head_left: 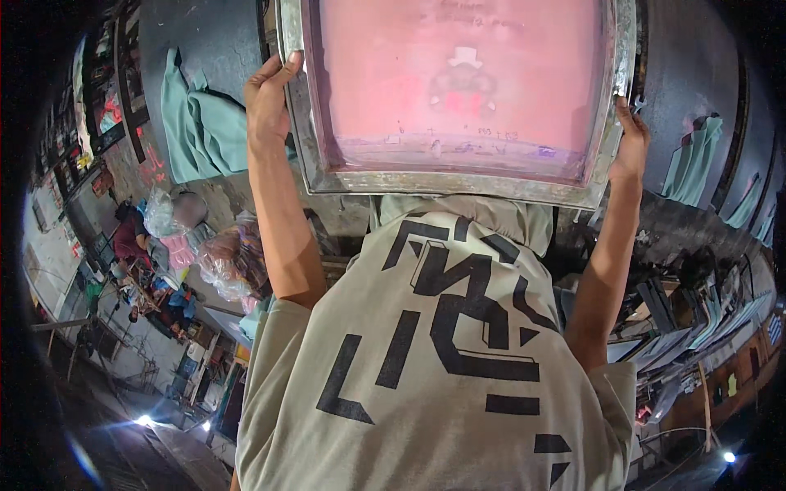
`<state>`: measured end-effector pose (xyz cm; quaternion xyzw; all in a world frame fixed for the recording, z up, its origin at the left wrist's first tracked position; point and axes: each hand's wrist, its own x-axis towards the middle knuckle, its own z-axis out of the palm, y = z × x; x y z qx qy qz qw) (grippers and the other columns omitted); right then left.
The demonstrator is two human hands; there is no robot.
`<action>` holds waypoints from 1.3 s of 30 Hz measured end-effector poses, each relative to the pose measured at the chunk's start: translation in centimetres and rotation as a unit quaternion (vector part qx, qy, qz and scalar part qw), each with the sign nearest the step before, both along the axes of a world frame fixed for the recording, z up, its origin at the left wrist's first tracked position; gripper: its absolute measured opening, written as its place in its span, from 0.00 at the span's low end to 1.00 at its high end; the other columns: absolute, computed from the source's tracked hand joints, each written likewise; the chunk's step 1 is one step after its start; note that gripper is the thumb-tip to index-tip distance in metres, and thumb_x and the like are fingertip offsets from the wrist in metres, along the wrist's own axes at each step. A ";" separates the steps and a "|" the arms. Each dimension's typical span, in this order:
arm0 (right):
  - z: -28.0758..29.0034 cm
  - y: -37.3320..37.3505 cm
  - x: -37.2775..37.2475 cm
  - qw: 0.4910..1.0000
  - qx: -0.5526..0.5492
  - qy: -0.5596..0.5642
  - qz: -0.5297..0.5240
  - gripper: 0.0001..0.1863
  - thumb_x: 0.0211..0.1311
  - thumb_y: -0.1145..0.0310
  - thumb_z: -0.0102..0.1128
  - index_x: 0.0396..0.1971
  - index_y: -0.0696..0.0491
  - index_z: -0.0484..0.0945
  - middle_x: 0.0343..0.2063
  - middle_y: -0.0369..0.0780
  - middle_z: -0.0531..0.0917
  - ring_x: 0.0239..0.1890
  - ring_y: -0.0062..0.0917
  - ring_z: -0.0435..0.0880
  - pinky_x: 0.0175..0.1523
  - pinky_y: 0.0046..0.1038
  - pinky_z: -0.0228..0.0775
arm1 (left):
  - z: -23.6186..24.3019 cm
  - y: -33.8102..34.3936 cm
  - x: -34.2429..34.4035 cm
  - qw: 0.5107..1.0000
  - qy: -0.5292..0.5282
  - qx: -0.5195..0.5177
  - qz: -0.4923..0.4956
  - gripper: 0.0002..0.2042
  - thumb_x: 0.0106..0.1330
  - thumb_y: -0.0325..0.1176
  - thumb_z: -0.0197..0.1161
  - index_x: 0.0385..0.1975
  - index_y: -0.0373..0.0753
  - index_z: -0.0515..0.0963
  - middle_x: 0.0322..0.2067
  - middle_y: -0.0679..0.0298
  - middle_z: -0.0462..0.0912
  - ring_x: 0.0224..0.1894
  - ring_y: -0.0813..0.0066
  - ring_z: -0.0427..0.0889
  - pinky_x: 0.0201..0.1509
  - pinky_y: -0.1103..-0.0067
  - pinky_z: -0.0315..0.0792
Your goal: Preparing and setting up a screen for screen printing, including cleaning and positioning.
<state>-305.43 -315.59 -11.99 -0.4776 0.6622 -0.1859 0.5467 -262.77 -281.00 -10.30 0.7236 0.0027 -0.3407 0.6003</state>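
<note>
Head view: one metal frame [458, 183] is held by two hands.
Green cloths: one [205, 131] is seen at left, at least two [694, 164] at right, on dark surfaces [205, 41].
Frame and grip: the frame is held between the hands, beyond the shirt [458, 409]; its left bar is clasped by the left hand [268, 102], its right bar by the right hand [630, 147], both closed; some fingertips are hidden.
Frame's look: scuffed grey bars are filled by pink mesh [532, 74], purple-stained along the near edge.
</note>
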 end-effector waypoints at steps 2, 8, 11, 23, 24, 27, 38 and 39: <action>0.1 0.0 0.0 0.999 0.005 -0.042 0.008 0.26 0.63 0.50 0.76 0.48 0.57 0.86 0.45 0.40 0.85 0.52 0.28 0.78 0.64 0.36 0.63 | -0.1 0.0 0.2 1.000 0.018 -0.008 0.006 0.09 0.73 0.30 0.69 0.47 0.33 0.87 0.38 0.63 0.89 0.38 0.77 0.88 0.40 0.78 0.83; 0.0 -0.1 -0.1 0.999 0.018 -0.034 0.010 0.20 0.70 0.62 0.69 0.55 0.59 0.84 0.49 0.37 0.86 0.51 0.23 0.83 0.58 0.28 0.72 | 0.0 -0.1 0.3 1.000 0.024 -0.017 0.003 0.09 0.73 0.30 0.69 0.47 0.33 0.86 0.38 0.63 0.89 0.38 0.77 0.88 0.41 0.79 0.83; -0.2 -0.1 0.0 0.999 0.005 -0.041 0.005 0.19 0.71 0.63 0.69 0.55 0.59 0.85 0.48 0.36 0.87 0.51 0.22 0.83 0.58 0.28 0.71 | 0.2 -0.1 0.1 1.000 0.004 -0.003 -0.002 0.10 0.72 0.30 0.70 0.47 0.33 0.86 0.39 0.63 0.90 0.38 0.77 0.88 0.42 0.79 0.83; -1.4 -0.5 -0.6 0.999 -0.009 -0.047 -0.008 0.14 0.72 0.63 0.68 0.50 0.56 0.87 0.44 0.34 0.87 0.46 0.20 0.83 0.53 0.27 0.74 | 0.2 -0.4 -0.3 1.000 -0.002 0.024 0.006 0.11 0.71 0.33 0.71 0.46 0.33 0.87 0.38 0.62 0.89 0.37 0.75 0.88 0.39 0.77 0.83; -1.5 -0.5 -0.7 0.998 -0.011 -0.056 -0.007 0.14 0.72 0.63 0.68 0.49 0.56 0.87 0.43 0.34 0.87 0.45 0.20 0.83 0.52 0.27 0.74 | 0.2 -0.4 -0.3 1.000 -0.002 0.007 0.003 0.10 0.71 0.33 0.71 0.45 0.33 0.87 0.38 0.62 0.89 0.37 0.75 0.88 0.39 0.77 0.83; -1.8 -0.6 -0.9 0.997 -0.013 -0.073 0.004 0.13 0.72 0.64 0.68 0.48 0.56 0.87 0.41 0.34 0.87 0.42 0.20 0.84 0.49 0.26 0.75 | 0.2 -0.5 -0.4 1.000 0.002 0.005 0.010 0.09 0.71 0.32 0.70 0.43 0.33 0.87 0.37 0.62 0.89 0.37 0.74 0.88 0.40 0.76 0.84; -2.9 -1.0 -1.7 0.996 0.002 -0.093 -0.002 0.22 0.63 0.53 0.77 0.46 0.55 0.87 0.43 0.35 0.86 0.49 0.24 0.78 0.62 0.32 0.64 | 0.0 -0.5 -0.1 1.000 0.027 -0.016 0.006 0.06 0.72 0.30 0.69 0.40 0.35 0.87 0.36 0.63 0.89 0.36 0.74 0.88 0.39 0.76 0.84; -3.0 -1.0 -1.7 0.996 0.000 -0.094 -0.005 0.22 0.63 0.53 0.78 0.46 0.55 0.87 0.43 0.36 0.86 0.49 0.24 0.78 0.62 0.32 0.63 | 0.1 -0.5 -0.2 1.000 0.021 -0.016 0.004 0.06 0.72 0.30 0.69 0.41 0.35 0.87 0.36 0.63 0.89 0.36 0.75 0.88 0.39 0.76 0.84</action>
